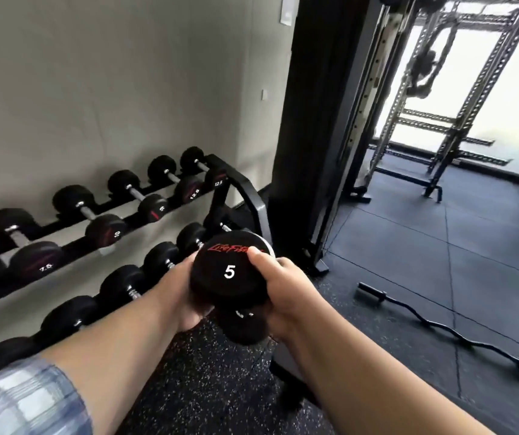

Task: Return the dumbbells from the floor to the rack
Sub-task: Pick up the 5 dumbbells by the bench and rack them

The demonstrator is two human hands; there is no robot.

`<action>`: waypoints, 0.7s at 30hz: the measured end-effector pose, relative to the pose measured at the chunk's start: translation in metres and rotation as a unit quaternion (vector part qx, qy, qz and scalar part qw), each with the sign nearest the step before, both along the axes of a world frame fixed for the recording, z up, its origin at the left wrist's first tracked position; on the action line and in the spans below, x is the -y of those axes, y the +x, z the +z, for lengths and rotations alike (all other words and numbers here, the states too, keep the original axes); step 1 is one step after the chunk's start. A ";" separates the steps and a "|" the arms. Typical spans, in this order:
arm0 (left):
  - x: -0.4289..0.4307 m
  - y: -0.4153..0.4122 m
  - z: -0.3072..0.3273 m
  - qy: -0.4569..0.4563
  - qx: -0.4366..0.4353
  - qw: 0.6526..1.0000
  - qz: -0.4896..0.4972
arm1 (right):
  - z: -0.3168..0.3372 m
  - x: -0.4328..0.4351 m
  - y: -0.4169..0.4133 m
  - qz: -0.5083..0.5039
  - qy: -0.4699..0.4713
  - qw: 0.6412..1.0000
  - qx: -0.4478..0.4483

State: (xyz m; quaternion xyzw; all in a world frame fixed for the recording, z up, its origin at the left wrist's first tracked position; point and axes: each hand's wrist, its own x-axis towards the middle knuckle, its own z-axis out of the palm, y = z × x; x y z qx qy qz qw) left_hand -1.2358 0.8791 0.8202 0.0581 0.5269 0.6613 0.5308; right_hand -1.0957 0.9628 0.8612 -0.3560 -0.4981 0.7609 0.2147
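Observation:
A black dumbbell [229,273] marked "5" with red lettering stands on end in mid-air in front of me, its lower head below my fingers. My left hand [184,288] clasps its left side and my right hand [286,293] wraps its right side, fingers over the top head. The two-tier black rack [253,204] runs along the wall at left. Its upper tier carries several dumbbells marked 7.5, 10 and 12.5 [189,188]. Several more lie on its lower tier [123,284], partly hidden behind my left forearm.
A curl bar [434,324] lies on the dark rubber floor at right. A black column [317,120] stands just past the rack's end. A power rack [459,105] stands before the bright window at far right. Speckled floor lies below my arms.

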 end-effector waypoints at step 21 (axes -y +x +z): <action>0.291 -0.186 0.017 0.026 0.188 0.938 0.290 | 0.015 0.251 -0.248 0.294 -0.015 0.954 -0.061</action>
